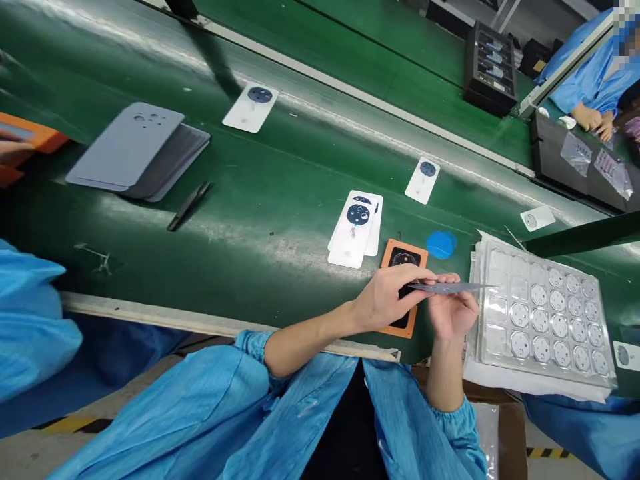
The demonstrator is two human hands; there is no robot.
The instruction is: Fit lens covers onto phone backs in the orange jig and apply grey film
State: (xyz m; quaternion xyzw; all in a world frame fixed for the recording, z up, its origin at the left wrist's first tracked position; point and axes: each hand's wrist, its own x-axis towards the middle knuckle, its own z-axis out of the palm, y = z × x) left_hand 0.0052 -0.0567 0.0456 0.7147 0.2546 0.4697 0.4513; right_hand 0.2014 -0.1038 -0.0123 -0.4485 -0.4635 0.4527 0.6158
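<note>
Between both hands is a thin grey phone back panel [453, 288], tilted almost edge-on, so its faces are mostly hidden. My left hand [383, 300] pinches its left end between thumb and fingers. From beneath and beyond, my right hand [453, 313] grips it with curled fingers, palm turned up. Under my left hand lies an orange-framed fixture [413, 319] with a black inset, partly covered by the hand. Just beyond that, two overlapping white cards [347, 247] with dark round camera prints lie on the green bench. A blue round film [441, 245] is right of the fixture.
At right stands a clear tray [493, 353] of round camera-plate parts. Stacked grey phone panels [127, 147] and black tweezers [190, 207] lie left. More white cards [250, 117] are spread along the bench. Co-workers' blue sleeves [30, 313] flank me; another person [593, 93] works across.
</note>
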